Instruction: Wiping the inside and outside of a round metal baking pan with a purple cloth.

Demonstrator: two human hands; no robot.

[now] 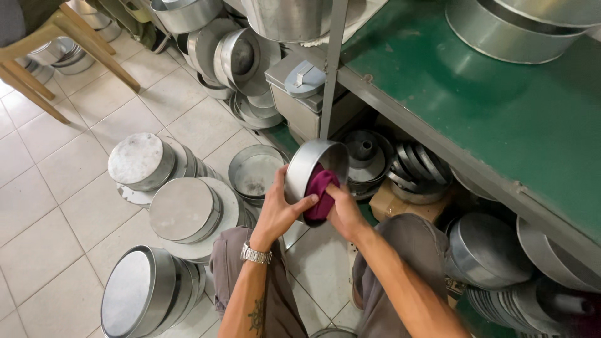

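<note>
At frame centre, the left hand [278,209] clamps the stiff, light-looking, likely slippery round metal pan [311,166] by its rim, while the right hand [343,213] presses a soft magenta cloth [320,191] inside.

Magenta cloth [320,191] inside a silver-grey round cake tin [308,164]. Dark green worktop [494,119] at 2 o'clock, pale beige floor tiles [56,188] at 9, silver wristwatch [255,254].

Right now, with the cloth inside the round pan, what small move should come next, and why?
Probably turn the pan a little with the left hand while the right hand keeps the purple cloth pressed inside. The cloth covers only the lower part of the inside, and the upper wall still shows bare metal, so a small turn would bring that part under the cloth.
</note>
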